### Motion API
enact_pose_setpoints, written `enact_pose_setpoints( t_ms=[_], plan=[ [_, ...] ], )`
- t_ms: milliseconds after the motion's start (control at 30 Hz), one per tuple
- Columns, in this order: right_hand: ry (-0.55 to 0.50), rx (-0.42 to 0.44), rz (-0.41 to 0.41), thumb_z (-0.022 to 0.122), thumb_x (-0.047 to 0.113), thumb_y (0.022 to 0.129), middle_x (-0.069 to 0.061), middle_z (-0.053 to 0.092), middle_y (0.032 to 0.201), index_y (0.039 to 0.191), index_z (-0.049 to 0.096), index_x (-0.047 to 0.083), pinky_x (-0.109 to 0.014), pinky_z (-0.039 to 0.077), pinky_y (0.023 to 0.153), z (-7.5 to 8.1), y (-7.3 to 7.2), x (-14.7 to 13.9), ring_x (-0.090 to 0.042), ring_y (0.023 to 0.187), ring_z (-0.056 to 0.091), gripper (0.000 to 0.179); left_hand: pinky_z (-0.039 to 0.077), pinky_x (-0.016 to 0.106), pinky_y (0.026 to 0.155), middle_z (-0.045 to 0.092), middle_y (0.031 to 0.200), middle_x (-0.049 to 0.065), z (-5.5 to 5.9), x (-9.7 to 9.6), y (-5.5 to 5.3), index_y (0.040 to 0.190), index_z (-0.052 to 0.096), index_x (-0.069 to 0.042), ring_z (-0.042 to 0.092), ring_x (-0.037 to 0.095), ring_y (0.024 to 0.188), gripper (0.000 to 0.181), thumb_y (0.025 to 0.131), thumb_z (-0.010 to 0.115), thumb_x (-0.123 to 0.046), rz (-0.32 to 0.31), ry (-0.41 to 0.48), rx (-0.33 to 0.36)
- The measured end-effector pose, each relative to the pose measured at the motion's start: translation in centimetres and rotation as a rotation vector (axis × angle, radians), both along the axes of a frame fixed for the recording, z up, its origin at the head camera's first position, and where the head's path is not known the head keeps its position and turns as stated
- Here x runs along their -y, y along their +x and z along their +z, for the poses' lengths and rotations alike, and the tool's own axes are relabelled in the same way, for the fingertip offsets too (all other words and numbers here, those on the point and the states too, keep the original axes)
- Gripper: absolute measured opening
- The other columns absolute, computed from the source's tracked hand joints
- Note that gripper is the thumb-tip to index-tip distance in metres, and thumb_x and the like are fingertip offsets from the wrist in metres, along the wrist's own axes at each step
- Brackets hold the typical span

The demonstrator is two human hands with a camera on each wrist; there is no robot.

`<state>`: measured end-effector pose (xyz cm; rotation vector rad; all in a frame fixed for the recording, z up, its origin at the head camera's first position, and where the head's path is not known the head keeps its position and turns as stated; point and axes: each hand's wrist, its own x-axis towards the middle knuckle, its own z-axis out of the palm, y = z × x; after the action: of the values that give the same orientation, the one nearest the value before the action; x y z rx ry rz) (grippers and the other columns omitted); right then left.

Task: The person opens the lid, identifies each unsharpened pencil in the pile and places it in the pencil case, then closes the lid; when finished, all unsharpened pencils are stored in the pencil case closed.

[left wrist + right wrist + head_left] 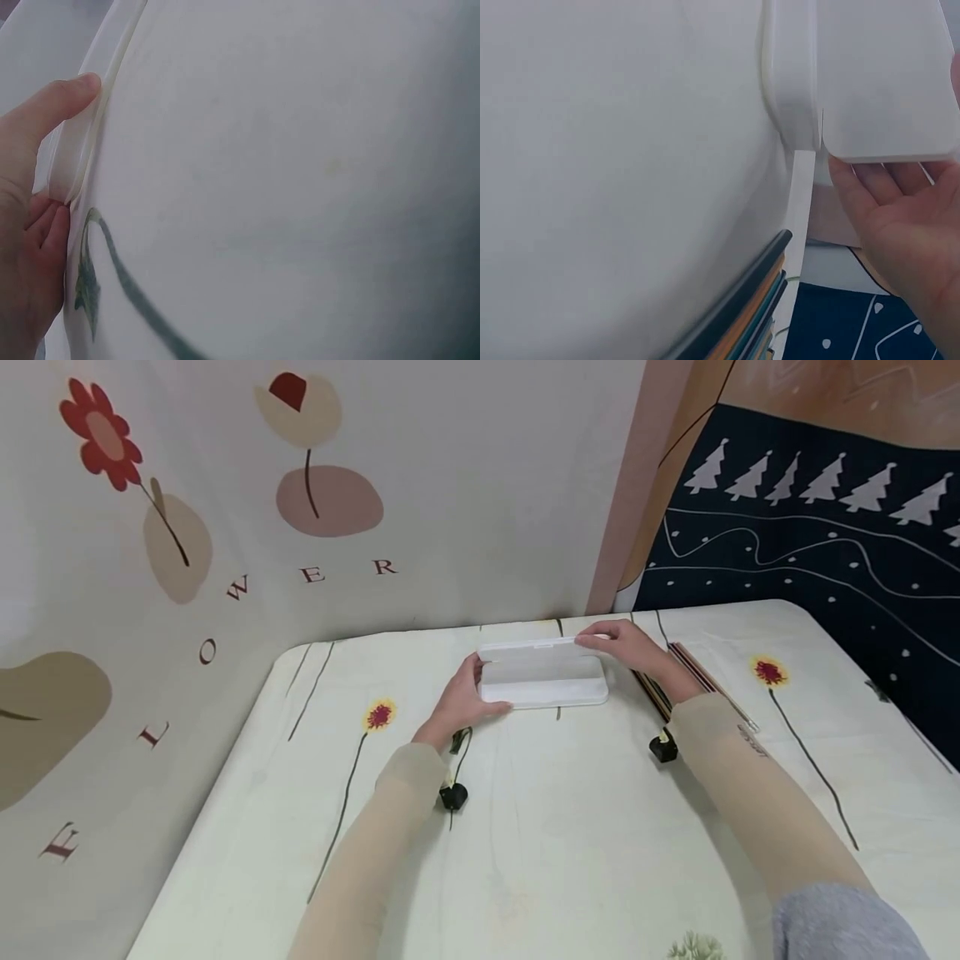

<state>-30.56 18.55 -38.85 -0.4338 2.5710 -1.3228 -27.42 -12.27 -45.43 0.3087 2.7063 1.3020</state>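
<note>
A white plastic pencil case point(543, 693) sits on the table with its hinged lid point(534, 648) raised, and its inside looks bare. My left hand point(470, 693) grips the case's left end, thumb at the front wall and fingers round the back corner. At the lid's right end, my right hand point(626, 647) pinches the edge. Seen from the right wrist, the fingers of that hand point(900, 210) lie behind the lid point(889, 82). Several coloured pencils point(712, 685) lie just right of the case, partly beneath the right forearm.
A pale tablecloth point(555, 843) printed with flowers covers the table. Small black wrist-camera blocks point(453, 796) sit by both wrists. A light wall hanging point(465, 485) rises behind the table, and a dark cloth with white trees point(810, 543) hangs at the right.
</note>
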Motion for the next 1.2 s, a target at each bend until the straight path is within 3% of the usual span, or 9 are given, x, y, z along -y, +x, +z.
enact_pose_setpoints(
  t_ms=[167,267,400,733,1000,1200],
  plan=[
    [0.033,0.031,-0.123,0.053,0.050,0.100,-0.021,0.054,0.129,0.137,0.057,0.004,-0.042,0.047,0.092,-0.3,-0.7,0.4,-0.029,0.107,0.049,0.059,0.034,0.036,0.122,0.040,0.155,0.012,0.0,0.0,-0.1,0.158,0.015,-0.006,0.040,0.028,0.145,0.115,0.074,0.088,-0.035,0.015,-0.020,0.005],
    [0.021,0.073,-0.183,0.052,0.054,0.099,-0.021,0.050,0.134,0.142,0.051,0.004,-0.044,0.050,0.102,-0.4,-1.2,0.7,-0.033,0.114,0.052,0.066,0.035,0.036,0.122,0.038,0.156,0.012,0.1,0.0,0.0,0.159,0.013,-0.006,0.040,0.028,0.146,0.116,0.075,0.088,-0.036,0.022,-0.030,0.019],
    [-0.070,0.114,-0.231,0.050,0.052,0.101,-0.021,0.047,0.141,0.142,0.048,0.002,-0.048,0.044,0.114,-0.3,-1.5,0.9,-0.035,0.127,0.051,0.065,0.035,0.036,0.122,0.037,0.156,0.011,0.2,-0.1,-0.1,0.159,0.012,-0.007,0.040,0.027,0.146,0.117,0.075,0.087,-0.036,0.027,-0.034,0.023],
    [-0.265,0.171,-0.313,0.042,0.044,0.106,-0.021,0.038,0.152,0.136,0.043,0.003,-0.050,0.041,0.116,-0.1,-1.6,1.7,-0.037,0.135,0.045,0.052,0.037,0.039,0.120,0.042,0.152,0.010,0.0,-0.1,0.0,0.159,0.013,-0.009,0.044,0.028,0.143,0.117,0.073,0.089,-0.033,0.045,-0.019,0.002],
    [-0.299,0.190,-0.340,0.036,0.039,0.108,-0.018,0.034,0.153,0.140,0.040,0.006,-0.052,0.043,0.114,0.2,-1.8,1.8,-0.041,0.137,0.047,0.046,0.037,0.040,0.120,0.043,0.149,0.012,0.1,-0.1,0.1,0.158,0.010,-0.013,0.044,0.030,0.142,0.119,0.072,0.090,-0.031,0.035,0.009,-0.008],
    [-0.320,0.208,-0.380,0.034,0.040,0.108,-0.016,0.039,0.151,0.140,0.042,0.007,-0.048,0.047,0.112,0.2,-2.2,1.9,-0.033,0.126,0.052,0.046,0.038,0.041,0.120,0.045,0.148,0.011,0.1,-0.2,0.2,0.159,0.009,-0.015,0.046,0.029,0.140,0.119,0.073,0.090,-0.031,0.026,-0.011,-0.042]
  ],
)
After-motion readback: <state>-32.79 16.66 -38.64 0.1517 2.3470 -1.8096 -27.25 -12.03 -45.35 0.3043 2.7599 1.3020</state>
